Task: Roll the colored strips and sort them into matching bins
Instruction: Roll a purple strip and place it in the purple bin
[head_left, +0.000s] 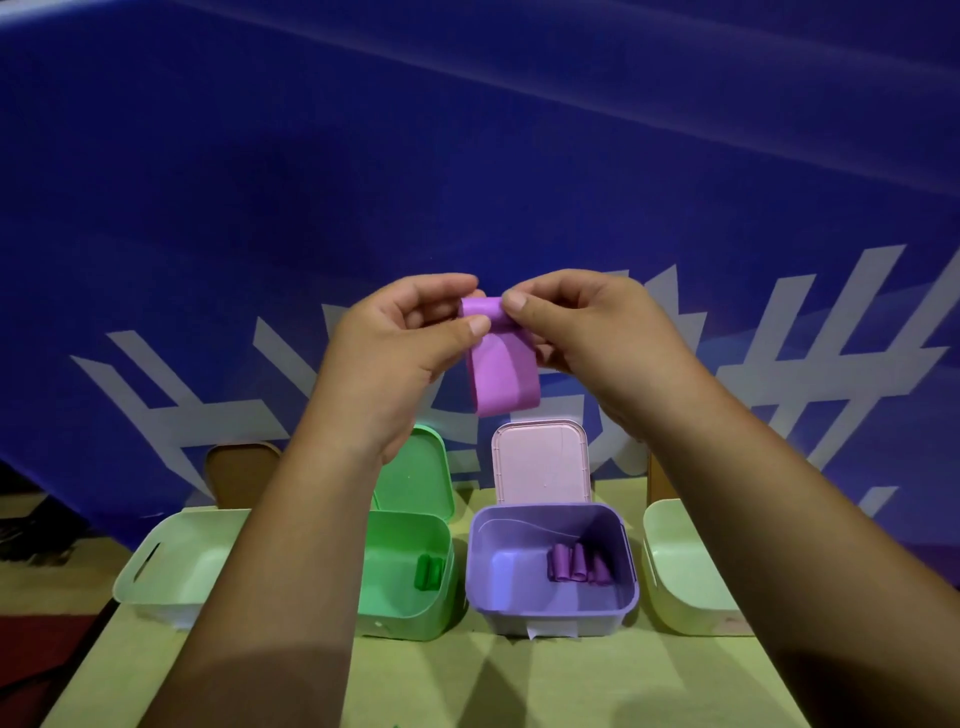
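Both hands raised above the bins, held in the air in front of the blue banner (467, 156). Left hand (410, 332): thumb and curled fingers pinch the left end of the rolled top of the purple strip (498, 374). Right hand (582, 332): thumb and curled fingers pinch the right end of the same roll. Strip is partly rolled: a short coil sits between the two thumbs, and the unrolled tail hangs down towards the bins, its lower end free and clear of the lids. On the worktop (519, 675), a row of four bins. Purple bin (550, 608), right of centre, is open, its pink lid (540, 462) standing upright at the far edge; several purple rolls (576, 564) lie together at its right side. Green bin (400, 618), just left of it, is open with its green lid (415, 478) standing at the far edge; one green roll (428, 571) lies against its right wall. A pale bin (176, 561) sits at the left end and another pale bin (685, 571) at the right end, both partly hidden by the forearms. A brown rounded piece (241, 473) stands behind the left pale bin; cannot tell what it is.
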